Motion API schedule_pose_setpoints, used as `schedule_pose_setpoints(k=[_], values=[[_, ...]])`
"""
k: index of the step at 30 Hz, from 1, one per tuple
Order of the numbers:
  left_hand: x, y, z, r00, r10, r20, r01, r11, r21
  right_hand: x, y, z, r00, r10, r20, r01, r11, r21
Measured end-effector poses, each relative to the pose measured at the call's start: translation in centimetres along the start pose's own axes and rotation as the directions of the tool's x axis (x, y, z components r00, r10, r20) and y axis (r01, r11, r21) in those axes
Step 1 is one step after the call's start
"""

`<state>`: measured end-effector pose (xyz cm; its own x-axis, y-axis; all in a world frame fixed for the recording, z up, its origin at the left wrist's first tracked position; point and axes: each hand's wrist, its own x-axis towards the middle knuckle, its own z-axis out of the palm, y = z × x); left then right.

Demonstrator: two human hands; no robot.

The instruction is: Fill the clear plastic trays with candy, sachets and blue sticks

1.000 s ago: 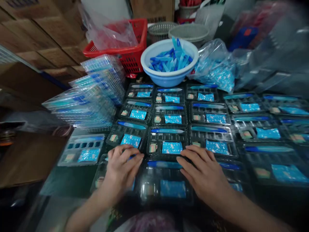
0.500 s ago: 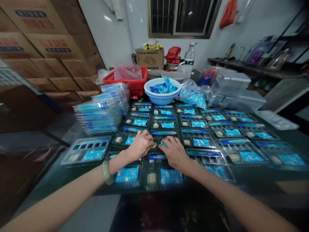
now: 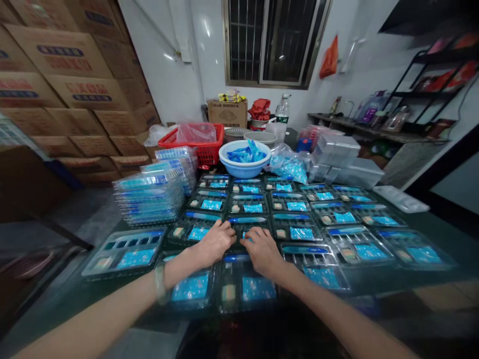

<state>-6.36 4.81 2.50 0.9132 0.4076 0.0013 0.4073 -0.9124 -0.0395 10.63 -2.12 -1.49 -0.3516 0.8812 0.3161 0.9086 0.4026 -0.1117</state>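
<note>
Head view, inspection findings:
- Left hand (image 3: 215, 244): fingers curved and loosely spread, fingertips down on the far edge of a clear plastic blister tray (image 3: 249, 225); no pinch visible, though whether anything is held cannot be told;
- Right hand (image 3: 263, 253): fingers curved and close together, tips beside the left hand at the same tray's near edge; a small blue piece (image 3: 245, 236) shows at the fingertips; whether it is pinched cannot be told;
- Pale green bangle (image 3: 160, 283): worn on the left wrist;
- Clear plastic blister tray: lies among rows of like trays on a dark glossy table (image 3: 374, 286); each holds a slim blue stick, a blue printed sachet and a small beige piece;
- Tall stack of clear filled trays (image 3: 149, 197): at 10 o'clock from the hands;
- Round pale blue plastic bowl (image 3: 245, 169): at 12 o'clock, holding blue plastic pieces;
- Red plastic basket (image 3: 209, 152): at 11 o'clock, just beside the bowl;
- Clear bag of blue sachets (image 3: 288, 167): at 1 o'clock, touching the bowl;
- Stacked brown cardboard cartons (image 3: 75, 85): at 10 o'clock, beyond the table.
</note>
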Motion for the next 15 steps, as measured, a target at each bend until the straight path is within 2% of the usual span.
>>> schedule_pose_setpoints(k=[6, 8, 10, 12, 14, 15], values=[[0.2, 0.0, 0.3, 0.999, -0.035, -0.034, 0.034, 0.999, -0.027, -1.1, 3.1, -2.1, 0.964, 0.167, -0.207, -0.145, 0.983, 0.117], [0.0, 0.0, -0.4, 0.994, -0.085, -0.066, 0.083, 0.996, -0.035, -2.3, 3.8, -3.1, 0.939, 0.211, -0.273, -0.172, 0.972, 0.161], [-0.9, 1.0, -2.3, 0.978, -0.161, -0.132, 0.156, 0.986, -0.051, -4.0, 3.7, -4.3, 0.912, 0.234, -0.336, -0.173, 0.964, 0.201], [-2.1, 3.6, -5.3, 0.955, -0.207, -0.213, 0.188, 0.976, -0.108, -5.9, 3.1, -5.3, 0.895, 0.227, -0.384, -0.153, 0.965, 0.215], [-3.3, 7.5, -8.4, 0.972, -0.079, -0.222, 0.035, 0.980, -0.194, -7.9, 2.2, -5.7, 0.889, 0.205, -0.409, -0.133, 0.971, 0.197], [-3.6, 9.7, -9.7, 0.989, 0.051, -0.141, -0.082, 0.971, -0.225, -8.7, 1.7, -5.6, 0.890, 0.194, -0.412, -0.130, 0.975, 0.178]])
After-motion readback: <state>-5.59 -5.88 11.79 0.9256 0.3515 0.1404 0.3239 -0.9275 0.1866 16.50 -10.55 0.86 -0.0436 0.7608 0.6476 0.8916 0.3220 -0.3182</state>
